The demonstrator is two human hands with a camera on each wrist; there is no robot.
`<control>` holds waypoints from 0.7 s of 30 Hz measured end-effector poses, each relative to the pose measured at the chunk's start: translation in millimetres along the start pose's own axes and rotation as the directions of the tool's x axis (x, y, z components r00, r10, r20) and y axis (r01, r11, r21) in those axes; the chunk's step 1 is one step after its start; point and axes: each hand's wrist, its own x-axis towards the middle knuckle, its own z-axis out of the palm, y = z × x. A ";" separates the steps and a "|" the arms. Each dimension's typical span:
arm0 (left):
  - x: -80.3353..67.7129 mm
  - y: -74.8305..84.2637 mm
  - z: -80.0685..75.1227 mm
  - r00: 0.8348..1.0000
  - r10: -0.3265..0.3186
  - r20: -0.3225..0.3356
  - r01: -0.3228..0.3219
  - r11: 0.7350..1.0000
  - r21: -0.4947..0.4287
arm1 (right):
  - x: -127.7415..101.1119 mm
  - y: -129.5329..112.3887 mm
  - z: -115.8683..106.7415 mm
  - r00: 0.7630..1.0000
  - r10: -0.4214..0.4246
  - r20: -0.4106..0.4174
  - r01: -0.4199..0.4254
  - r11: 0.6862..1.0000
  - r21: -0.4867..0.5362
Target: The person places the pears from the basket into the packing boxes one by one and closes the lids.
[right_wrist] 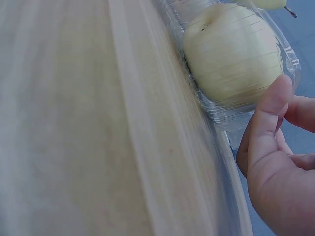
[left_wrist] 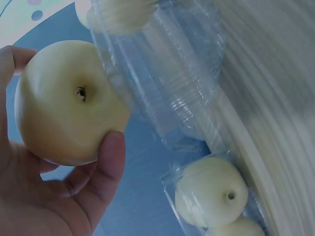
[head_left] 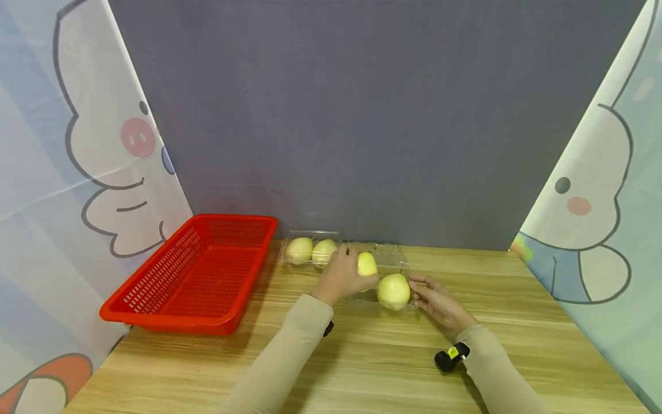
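The left hand (head_left: pixel 341 275) grips a pale pear (head_left: pixel 367 264) just above the clear plastic tray (head_left: pixel 400 265) on the worktop (head_left: pixel 362 356). The right hand (head_left: pixel 437 302) pinches the tray's near corner, beside another pear (head_left: pixel 393 291).

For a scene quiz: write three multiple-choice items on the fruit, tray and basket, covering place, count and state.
1. Where is the red basket? A left of the clear tray B right of it C on it
2. How many pale yellow fruits show in the head view? A two B four C six
3. What is the left hand doing? A lying flat B gripping a fruit C holding the basket

Answers: 1 A, it sits at the table's left side. 2 B, two at the tray's left end, one gripped, one by the right hand. 3 B, fingers curl round the fruit.
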 end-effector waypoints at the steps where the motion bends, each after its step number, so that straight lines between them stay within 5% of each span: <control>1: 0.0 0.5 1.4 1.000 -0.005 -0.004 0.005 1.000 0.002 | 0.1 -0.1 -0.1 1.000 -0.006 0.007 0.006 1.000 -0.003; 6: 1.0 1.0 10.4 0.999 -0.026 -0.041 0.027 0.999 0.026 | -0.5 -1.0 0.1 1.000 -0.002 0.008 0.001 1.000 0.008; 13: -0.2 4.8 20.9 0.995 0.007 -0.099 0.011 0.983 0.185 | -1.0 -1.4 -0.6 1.000 -0.001 0.014 0.001 1.000 0.005; 21: -2.6 4.6 32.8 0.992 0.006 -0.124 0.013 0.988 0.153 | 0.1 -0.2 -0.2 1.000 0.003 0.018 -0.003 1.000 0.009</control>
